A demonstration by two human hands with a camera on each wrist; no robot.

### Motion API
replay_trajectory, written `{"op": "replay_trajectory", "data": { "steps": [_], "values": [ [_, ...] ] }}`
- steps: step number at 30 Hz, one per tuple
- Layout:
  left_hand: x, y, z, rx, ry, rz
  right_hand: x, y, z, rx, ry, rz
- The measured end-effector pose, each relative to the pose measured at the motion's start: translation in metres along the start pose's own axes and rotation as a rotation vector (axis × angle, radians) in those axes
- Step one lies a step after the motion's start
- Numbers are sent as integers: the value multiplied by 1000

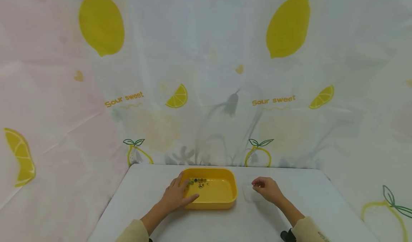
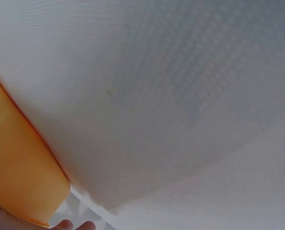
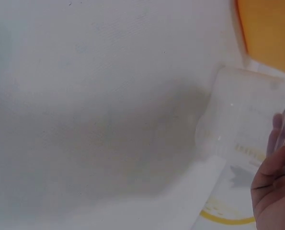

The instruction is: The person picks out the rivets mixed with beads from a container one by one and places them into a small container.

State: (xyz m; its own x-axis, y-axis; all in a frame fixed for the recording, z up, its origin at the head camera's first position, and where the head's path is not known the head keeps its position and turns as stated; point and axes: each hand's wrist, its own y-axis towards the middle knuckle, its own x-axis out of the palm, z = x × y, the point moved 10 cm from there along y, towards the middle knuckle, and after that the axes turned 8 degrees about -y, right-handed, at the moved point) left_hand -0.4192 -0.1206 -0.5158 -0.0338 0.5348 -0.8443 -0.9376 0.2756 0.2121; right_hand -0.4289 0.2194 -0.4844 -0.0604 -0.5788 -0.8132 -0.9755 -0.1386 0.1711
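A yellow plastic tray [image 1: 222, 190] stands on the white table, with small round beads [image 1: 200, 180] in a row and tiny metal-looking bits [image 1: 201, 186] at its left side. My left hand [image 1: 175, 194] rests across the left rim, fingers spread toward the far corner and thumb reaching over the inside. Its fingers partly cover greenish beads. To the right of the tray, my right hand [image 1: 266, 189] pinches a see-through plastic piece [image 3: 238, 110] by one edge between thumb and fingers. That piece has a rounded corner and a thicker strip at the fingers.
The white table top [image 1: 305, 195] extends on both sides of the tray. Behind it hangs a pale cloth [image 1: 206, 127] printed with lemons. A dark band [image 1: 288, 235] sits on my right wrist by the light sleeve.
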Motion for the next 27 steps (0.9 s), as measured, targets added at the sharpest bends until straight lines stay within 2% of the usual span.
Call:
{"op": "replay_trajectory", "data": {
  "steps": [4, 9, 16, 22, 27],
  "values": [
    [-2, 1, -4, -12, -1, 10, 0, 3, -6, -33, -1, 4],
    [-6, 3, -4, 1, -12, 36, -2, 6, -7, -27, -8, 29],
    [5, -2, -3, 0, 2, 8, 3, -5, -1, -21, -6, -23],
    [8, -2, 0, 1, -13, -3, 2, -9, 4, 11, -14, -9],
    [2, 1, 0, 9, 9, 24, -1, -3, -1, -4, -17, 14]
  ]
}}
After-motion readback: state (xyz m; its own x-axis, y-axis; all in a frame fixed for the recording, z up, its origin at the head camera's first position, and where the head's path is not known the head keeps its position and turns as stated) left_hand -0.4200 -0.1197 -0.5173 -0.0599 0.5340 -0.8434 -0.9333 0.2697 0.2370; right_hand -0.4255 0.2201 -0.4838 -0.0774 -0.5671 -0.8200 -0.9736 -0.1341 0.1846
